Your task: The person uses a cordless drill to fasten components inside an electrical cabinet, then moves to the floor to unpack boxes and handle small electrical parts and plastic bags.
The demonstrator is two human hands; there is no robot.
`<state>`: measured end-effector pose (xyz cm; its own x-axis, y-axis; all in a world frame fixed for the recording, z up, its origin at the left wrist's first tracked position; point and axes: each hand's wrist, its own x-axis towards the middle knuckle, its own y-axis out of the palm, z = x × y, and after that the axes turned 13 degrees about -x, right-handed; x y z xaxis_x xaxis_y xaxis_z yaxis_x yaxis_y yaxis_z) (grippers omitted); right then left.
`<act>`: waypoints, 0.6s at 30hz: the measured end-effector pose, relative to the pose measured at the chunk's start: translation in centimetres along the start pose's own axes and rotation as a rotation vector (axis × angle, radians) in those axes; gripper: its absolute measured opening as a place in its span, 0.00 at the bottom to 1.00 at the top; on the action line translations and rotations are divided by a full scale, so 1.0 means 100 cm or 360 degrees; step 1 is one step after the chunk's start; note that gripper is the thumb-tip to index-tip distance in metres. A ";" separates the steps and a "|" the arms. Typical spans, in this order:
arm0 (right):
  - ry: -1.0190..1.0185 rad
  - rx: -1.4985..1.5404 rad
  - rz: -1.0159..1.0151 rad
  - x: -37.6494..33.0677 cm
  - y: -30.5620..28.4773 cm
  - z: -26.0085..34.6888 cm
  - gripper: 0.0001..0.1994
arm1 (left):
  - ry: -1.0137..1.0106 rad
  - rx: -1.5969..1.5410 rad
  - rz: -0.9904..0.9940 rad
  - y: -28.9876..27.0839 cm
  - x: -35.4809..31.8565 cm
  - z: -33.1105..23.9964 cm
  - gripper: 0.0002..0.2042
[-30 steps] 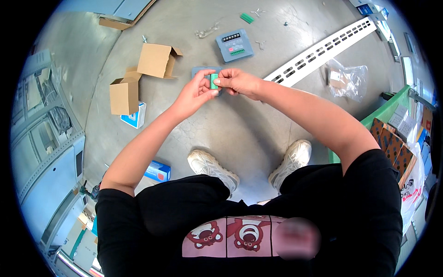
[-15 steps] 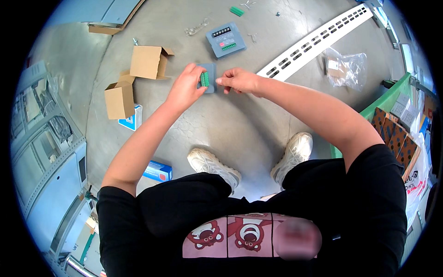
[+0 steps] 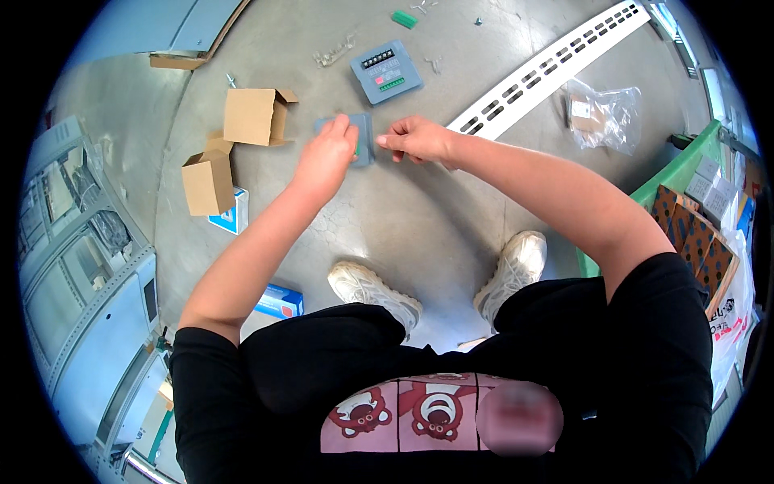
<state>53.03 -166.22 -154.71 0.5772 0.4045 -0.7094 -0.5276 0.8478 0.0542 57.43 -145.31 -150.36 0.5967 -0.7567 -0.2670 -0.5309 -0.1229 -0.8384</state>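
Observation:
My left hand [image 3: 326, 157] is closed with its back turned up. Between its fingers a sliver of a green terminal block [image 3: 357, 148] shows; the rest is hidden. Beneath that hand lies a grey square module [image 3: 364, 129], partly covered. My right hand [image 3: 415, 139] hovers just right of the module, thumb and forefinger pinched together; whatever they may hold is too small to name. Beyond both hands a second grey module [image 3: 387, 74], with a black terminal strip and a green one, rests on the floor.
Opened cardboard boxes [image 3: 251, 117] and a blue-white box [image 3: 234, 214] sit to the left. A slotted white metal rail [image 3: 532, 81] runs diagonally at the right, beside a clear plastic bag [image 3: 617, 121]. Another green connector [image 3: 404, 18] lies far off. A green bin [image 3: 645, 194] stands at right.
My left hand has turned over, so the green terminal block, plainly visible before, is now mostly hidden by the fingers. My right hand has stayed nearly still.

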 end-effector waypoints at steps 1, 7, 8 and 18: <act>-0.0002 -0.0013 0.0002 0.000 -0.001 0.000 0.17 | 0.0034 0.0042 -0.0013 0.001 -0.001 0.000 0.13; 0.0003 0.0111 -0.0008 0.004 -0.012 -0.004 0.17 | -0.0151 0.0019 0.0067 0.005 0.001 -0.002 0.22; 0.0003 0.0107 -0.0025 0.004 -0.013 -0.003 0.17 | -0.0155 -0.0088 0.0054 0.004 0.001 -0.001 0.22; -0.0024 0.0102 -0.0070 0.002 -0.025 -0.006 0.15 | -0.0061 -0.0447 -0.0025 -0.005 0.002 0.006 0.20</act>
<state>54.03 -168.46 -155.40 0.6083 0.3709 -0.7017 -0.4609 0.8848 0.0681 58.19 -145.04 -150.31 0.6257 -0.7291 -0.2773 -0.6641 -0.3115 -0.6797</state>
